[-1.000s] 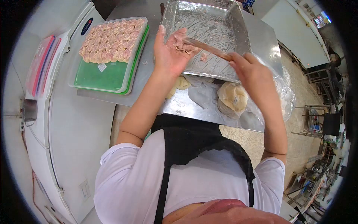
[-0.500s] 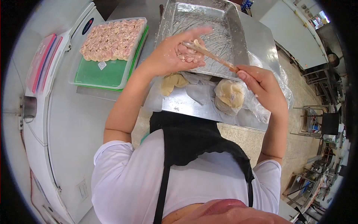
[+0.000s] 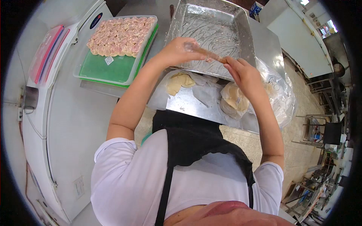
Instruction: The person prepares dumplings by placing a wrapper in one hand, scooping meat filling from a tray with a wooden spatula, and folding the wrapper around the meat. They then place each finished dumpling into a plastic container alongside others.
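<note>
My right hand (image 3: 243, 75) is closed around the end of a wooden stick (image 3: 209, 54), smeared with filling, which points left. My left hand (image 3: 181, 51) is cupped around the stick's other end above the near left side of a deep metal pan (image 3: 247, 41); its fingers are curled, and the dumpling seen there earlier is mostly hidden. Residue coats the pan. Thin yellow wrappers (image 3: 180, 83) lie on plastic below my left hand. A stack of wrappers in a plastic bag (image 3: 234, 98) sits beneath my right forearm.
At the left, a plastic container (image 3: 77, 71) with a green base holds rows of several filled dumplings (image 3: 117, 36). A clear bag (image 3: 281, 100) lies on the right side of the metal table (image 3: 267, 45). A white freezer (image 3: 75, 124) stands at the left.
My left hand has turned and its fingers have curled inward over the filling. My right hand has moved left, bringing the stick closer in. The view has shifted slightly.
</note>
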`<state>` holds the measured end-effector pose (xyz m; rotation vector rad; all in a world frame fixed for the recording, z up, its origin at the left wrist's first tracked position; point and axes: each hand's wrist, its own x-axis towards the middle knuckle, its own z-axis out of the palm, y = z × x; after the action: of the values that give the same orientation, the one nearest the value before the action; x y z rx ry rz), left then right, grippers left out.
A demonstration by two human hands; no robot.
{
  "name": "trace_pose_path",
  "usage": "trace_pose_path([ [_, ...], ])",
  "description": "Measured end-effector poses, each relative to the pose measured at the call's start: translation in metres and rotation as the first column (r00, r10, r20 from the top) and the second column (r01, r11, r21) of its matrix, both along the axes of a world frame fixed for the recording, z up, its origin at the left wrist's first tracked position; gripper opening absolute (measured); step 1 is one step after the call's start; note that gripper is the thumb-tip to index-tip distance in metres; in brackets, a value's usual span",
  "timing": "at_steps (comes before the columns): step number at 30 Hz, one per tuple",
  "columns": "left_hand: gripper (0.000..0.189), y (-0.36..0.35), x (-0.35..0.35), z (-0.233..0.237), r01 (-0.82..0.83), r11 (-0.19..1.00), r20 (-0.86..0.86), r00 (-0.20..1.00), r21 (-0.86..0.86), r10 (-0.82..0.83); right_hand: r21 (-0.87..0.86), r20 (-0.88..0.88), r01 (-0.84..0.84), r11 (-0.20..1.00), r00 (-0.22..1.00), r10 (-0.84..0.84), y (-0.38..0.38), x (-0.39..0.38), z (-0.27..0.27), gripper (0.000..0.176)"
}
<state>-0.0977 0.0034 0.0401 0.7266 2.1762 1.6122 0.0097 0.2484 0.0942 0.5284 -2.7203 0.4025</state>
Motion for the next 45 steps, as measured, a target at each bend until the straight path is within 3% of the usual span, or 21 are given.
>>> trace_pose_path([
  [1,0.041,0.0,0.003,-0.003,-0.015,0.999,-0.087,0.996,-0.038,0.012,-0.007,0.009,0.009,1.0,1.0,-0.009,0.012,-0.004,-0.011,0.015],
  [3,0.043,-0.002,0.003,-0.002,-0.078,0.993,-0.283,0.958,-0.087,0.05,0.441,0.053,0.15,0.885,0.98,-0.193,0.046,-0.019,-0.017,0.016],
  [4,0.043,-0.005,0.006,0.004,-0.069,0.993,-0.284,0.958,-0.094,0.04,0.291,0.151,0.145,0.946,0.969,-0.195,0.056,-0.02,-0.016,0.02],
  [6,0.042,-0.011,0.015,0.021,0.039,0.993,0.105,0.993,0.108,-0.05,0.126,0.191,0.19,0.974,0.959,-0.212,0.068,-0.016,-0.006,0.022],
  [7,0.042,-0.009,0.018,0.029,0.043,0.993,0.106,0.993,0.111,-0.055,-0.035,0.231,0.222,0.974,0.95,-0.208,0.071,-0.013,0.004,0.023],
  [8,0.041,-0.007,0.02,0.037,0.047,0.992,-0.105,0.994,0.119,-0.034,-0.244,0.32,0.252,0.936,0.932,-0.168,0.069,-0.009,0.014,0.026],
  [9,0.04,-0.006,0.021,0.04,0.047,0.991,-0.315,0.949,0.125,-0.005,-0.243,0.322,0.252,0.937,0.932,-0.167,0.064,-0.005,0.02,0.026],
  [11,0.036,0.002,0.017,0.038,0.079,0.992,-0.348,0.937,0.101,-0.039,-0.495,0.295,0.03,0.869,0.946,0.135,0.045,0.005,0.028,0.027],
  [15,0.031,0.013,0.012,0.047,0.25,0.967,-0.354,0.902,-0.041,-0.248,-0.356,0.456,-0.015,0.934,0.87,0.188,0.024,-0.004,0.011,0.023],
  [16,0.031,0.013,0.009,0.043,0.242,0.97,-0.356,0.903,-0.037,-0.239,-0.295,0.265,-0.149,0.944,0.936,0.23,0.029,-0.011,0.017,0.021],
  [17,0.032,0.013,0.007,0.035,0.161,0.986,-0.31,0.936,-0.046,-0.167,-0.293,0.265,-0.158,0.943,0.934,0.239,0.03,-0.01,0.022,0.021],
  [19,0.033,0.01,0.0,0.027,0.072,0.995,-0.266,0.96,-0.063,-0.086,0.04,0.011,0.062,0.997,0.998,-0.063,0.022,0.003,0.042,0.02],
  [25,0.039,0.004,0.005,0.029,0.026,0.996,-0.261,0.964,-0.091,-0.049,0.004,0.0,-0.002,1.0,1.0,0.002,0.023,-0.001,0.04,0.019],
  [28,0.044,0.0,0.014,0.032,-0.009,0.997,-0.327,0.944,0.077,0.034,-0.246,0.208,0.044,0.968,0.978,0.008,0.02,0.013,0.059,0.024],
  [30,0.048,0.0,0.019,0.044,0.064,0.989,-0.233,0.972,0.137,-0.031,-0.233,0.185,-0.019,0.972,0.981,0.064,0.012,0.007,0.038,0.025],
  [34,0.047,-0.027,0.011,0.043,-0.094,0.995,-0.256,0.964,-0.044,0.079,-0.261,0.245,-0.065,0.963,0.961,0.131,0.021,-0.016,0.015,0.025],
  [35,0.048,-0.045,0.012,0.048,-0.174,0.982,-0.371,0.919,-0.071,0.136,-0.276,0.259,-0.051,0.96,0.958,0.126,0.026,-0.023,0.01,0.026],
  [36,0.049,-0.066,0.013,0.053,-0.261,0.961,-0.483,0.856,-0.095,0.185,-0.289,0.196,-0.052,0.956,0.974,0.112,0.031,-0.032,-0.002,0.025],
  [40,0.056,-0.188,0.002,0.048,-0.621,0.766,-0.434,0.743,-0.164,0.509,-0.321,0.231,0.004,0.947,0.97,0.074,0.05,-0.057,-0.04,0.026],
  [43,0.057,-0.279,-0.002,0.022,-0.731,0.651,-0.598,0.619,-0.204,0.509,-0.228,0.225,0.097,0.969,0.973,-0.045,0.053,-0.063,-0.062,0.028],
  [45,0.059,-0.31,0.001,0.014,-0.862,0.264,-0.771,0.505,-0.432,0.387,-0.158,0.212,0.098,0.982,0.975,-0.063,0.051,-0.057,-0.057,0.028],
])
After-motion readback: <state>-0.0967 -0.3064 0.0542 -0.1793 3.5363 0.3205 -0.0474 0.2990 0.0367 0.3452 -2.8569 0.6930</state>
